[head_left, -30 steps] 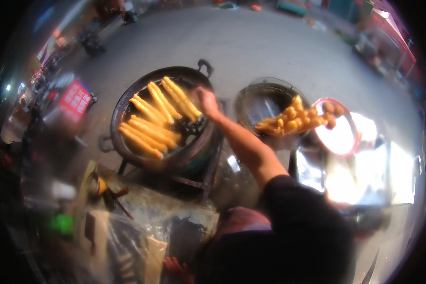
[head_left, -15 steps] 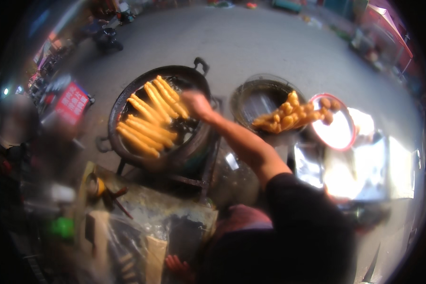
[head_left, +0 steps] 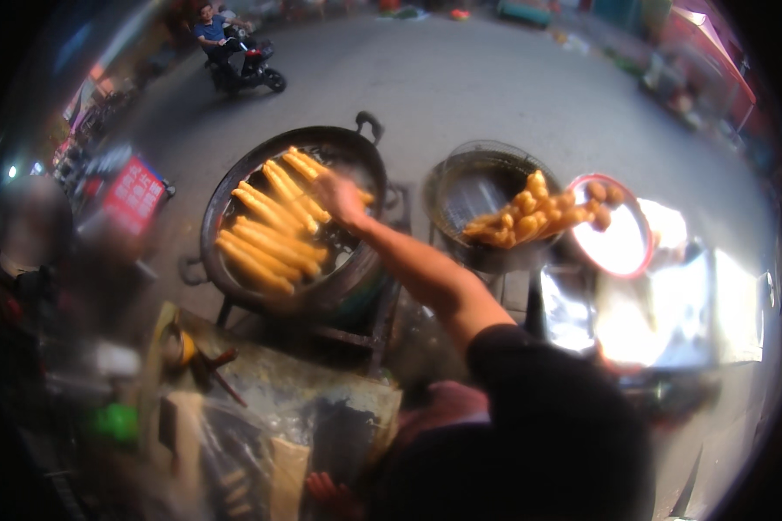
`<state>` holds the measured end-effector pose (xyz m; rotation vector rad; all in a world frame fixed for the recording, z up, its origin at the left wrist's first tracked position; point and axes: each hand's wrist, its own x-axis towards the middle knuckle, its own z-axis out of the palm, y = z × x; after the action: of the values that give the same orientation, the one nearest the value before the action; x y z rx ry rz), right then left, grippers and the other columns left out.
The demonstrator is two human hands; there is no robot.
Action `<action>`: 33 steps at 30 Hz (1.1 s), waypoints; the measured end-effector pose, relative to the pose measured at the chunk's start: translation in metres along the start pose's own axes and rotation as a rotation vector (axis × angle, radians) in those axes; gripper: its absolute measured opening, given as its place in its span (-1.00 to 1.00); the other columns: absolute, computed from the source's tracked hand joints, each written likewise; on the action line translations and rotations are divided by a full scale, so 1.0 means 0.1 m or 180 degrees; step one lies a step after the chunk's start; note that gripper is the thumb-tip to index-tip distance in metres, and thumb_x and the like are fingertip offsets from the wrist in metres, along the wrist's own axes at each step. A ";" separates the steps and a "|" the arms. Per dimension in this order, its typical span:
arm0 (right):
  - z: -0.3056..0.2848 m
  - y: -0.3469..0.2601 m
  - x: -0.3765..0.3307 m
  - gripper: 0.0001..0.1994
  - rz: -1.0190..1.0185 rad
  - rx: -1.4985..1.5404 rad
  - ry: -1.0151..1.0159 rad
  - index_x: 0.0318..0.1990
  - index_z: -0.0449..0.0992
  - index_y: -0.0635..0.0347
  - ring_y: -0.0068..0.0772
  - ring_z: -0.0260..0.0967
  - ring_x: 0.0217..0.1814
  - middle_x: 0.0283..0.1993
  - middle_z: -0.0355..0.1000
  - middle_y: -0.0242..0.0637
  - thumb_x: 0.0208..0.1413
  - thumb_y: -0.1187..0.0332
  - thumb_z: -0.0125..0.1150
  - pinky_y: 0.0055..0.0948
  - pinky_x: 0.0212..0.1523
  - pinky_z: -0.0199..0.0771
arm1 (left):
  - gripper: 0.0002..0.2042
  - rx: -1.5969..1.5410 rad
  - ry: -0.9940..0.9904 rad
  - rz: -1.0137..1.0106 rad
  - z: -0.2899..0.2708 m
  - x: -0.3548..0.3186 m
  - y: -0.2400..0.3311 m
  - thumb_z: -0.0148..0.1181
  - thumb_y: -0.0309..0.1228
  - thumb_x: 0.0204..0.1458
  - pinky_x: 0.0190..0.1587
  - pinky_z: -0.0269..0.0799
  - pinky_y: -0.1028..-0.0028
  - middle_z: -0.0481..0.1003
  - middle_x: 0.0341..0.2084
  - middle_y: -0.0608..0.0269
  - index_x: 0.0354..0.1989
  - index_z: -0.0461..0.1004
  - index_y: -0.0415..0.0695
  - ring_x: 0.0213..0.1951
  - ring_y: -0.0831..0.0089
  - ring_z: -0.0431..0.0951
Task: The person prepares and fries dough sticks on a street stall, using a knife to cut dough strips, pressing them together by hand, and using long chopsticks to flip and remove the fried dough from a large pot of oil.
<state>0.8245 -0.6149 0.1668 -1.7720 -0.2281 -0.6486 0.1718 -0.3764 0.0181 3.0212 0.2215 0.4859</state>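
Observation:
Several golden fried dough sticks (head_left: 274, 208) lie side by side in a large black wok (head_left: 219, 187) of dark oil. My right hand (head_left: 343, 201) is over the wok's right half, closed and blurred, beside the far dough sticks. Whatever its fingers grip is hidden. Low in the picture, my left hand (head_left: 328, 491) is partly seen by the worktable's (head_left: 278, 369) right side, its fingers stretched out and nothing visible in them. Pale strips of dough (head_left: 235, 491) show beneath a clear plastic sheet on that table.
Right of the wok, a wire strainer (head_left: 450, 178) over a dark pan holds a pile of fried dough (head_left: 530, 213). Beyond it stands a red-rimmed white basin (head_left: 613, 247) with brown balls (head_left: 606, 193). A dark-handled tool (head_left: 222, 373) lies on the worktable. A person rides a scooter (head_left: 250, 71) on the road.
My right hand has shifted a little left over the wok, across the far dough sticks. The scooter and its rider have come into clear view at the upper left. My left hand stays low.

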 end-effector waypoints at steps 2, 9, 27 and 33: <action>-0.03 0.13 0.08 -0.87 -0.0007 0.0042 -0.0076 -0.20 0.65 0.23 -0.12 0.61 -0.35 -0.35 0.62 -0.04 0.23 0.36 0.31 -0.23 -0.26 0.56 | -0.53 -0.0092 0.0100 0.0061 0.05 -0.02 -0.01 -0.12 -0.15 0.41 0.39 0.18 -0.21 0.39 0.27 -0.18 0.31 0.36 -0.22 0.34 -0.22 0.32; 0.04 0.12 0.06 -0.80 -0.0113 0.0033 -0.0280 -0.13 0.59 0.25 -0.07 0.57 -0.21 -0.21 0.57 -0.01 0.29 0.29 0.22 -0.14 -0.13 0.56 | -0.53 -0.0166 0.0111 -0.0077 0.09 -0.09 0.01 -0.10 -0.16 0.40 0.40 0.16 -0.19 0.36 0.29 -0.20 0.31 0.34 -0.24 0.34 -0.24 0.30; 0.13 0.42 0.02 -0.89 -0.1062 0.0003 -0.1006 -0.25 0.55 0.19 0.11 0.48 -0.25 -0.31 0.50 -0.03 0.23 0.44 0.09 -0.07 -0.25 0.45 | -0.53 -0.0256 -0.0142 -0.0301 -0.01 0.01 -0.04 -0.22 -0.19 0.43 0.40 0.15 -0.17 0.28 0.35 -0.23 0.30 0.33 -0.29 0.39 -0.27 0.23; 0.06 0.30 0.13 -0.87 -0.1278 0.0090 -0.1962 -0.16 0.55 0.19 0.04 0.47 -0.18 -0.30 0.48 -0.06 0.17 0.51 0.12 -0.15 -0.20 0.47 | -0.52 -0.0226 -0.0142 -0.0309 -0.02 0.00 -0.05 -0.22 -0.18 0.42 0.40 0.14 -0.18 0.27 0.36 -0.22 0.31 0.32 -0.27 0.40 -0.25 0.22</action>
<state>0.8512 -0.6207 0.1481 -1.8734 -1.0272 -0.3511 0.1709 -0.3715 0.0195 2.9320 0.3389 0.4088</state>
